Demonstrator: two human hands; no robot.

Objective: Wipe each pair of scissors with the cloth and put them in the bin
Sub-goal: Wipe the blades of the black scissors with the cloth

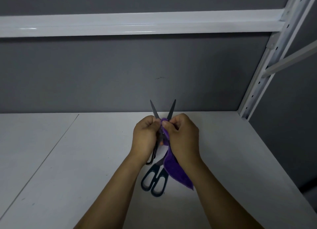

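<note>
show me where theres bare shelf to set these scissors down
Widest bare patch: the shelf left of the left hand, across the seam. Another lies right of the right hand toward the upright, plus a strip before the back wall. Crowded below the hands: second scissors lie there and the cloth hangs.

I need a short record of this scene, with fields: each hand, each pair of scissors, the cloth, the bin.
left hand: grips the held scissors at the handle end
right hand: pinches the purple cloth against the blades near the pivot
held scissors: blades open in a V, tips pointing up
purple cloth: the rest hangs below the right hand
second scissors: lie on the white shelf board under the hands, dark handles toward the person
bin: not in view
</note>
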